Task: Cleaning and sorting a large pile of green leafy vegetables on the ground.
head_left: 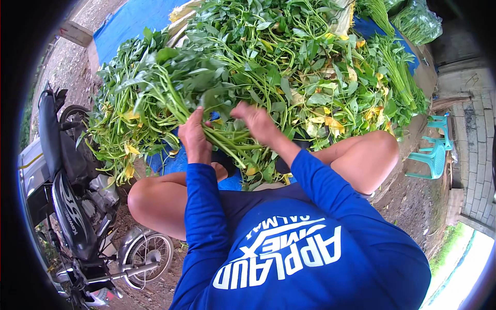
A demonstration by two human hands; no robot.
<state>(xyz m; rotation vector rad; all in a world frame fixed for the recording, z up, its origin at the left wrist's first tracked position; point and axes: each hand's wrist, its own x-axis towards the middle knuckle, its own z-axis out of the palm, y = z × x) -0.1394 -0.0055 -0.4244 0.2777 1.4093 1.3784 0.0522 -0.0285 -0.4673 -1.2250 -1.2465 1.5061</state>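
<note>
Leafy stems (173, 98), green, with yellow leaves (333, 125); tarpaulin (132, 26), upper left, blue; shirt (320, 279), blue, white-lettered; chairs (436, 159), right, turquoise.

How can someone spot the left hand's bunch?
Start at the big leafy heap before the seated person. Over its near left side, the left hand grips a bunch of long stems. Unlike the tangled greens beneath, its stems run side by side.

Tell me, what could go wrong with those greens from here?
Yellow leaves lie among the green ones in the pile, so some might get mixed into the bunch of greens. The left hand grips that bunch by its stems; a loosened grip could let some slip. Its long stems might also tangle with the pile.
</note>
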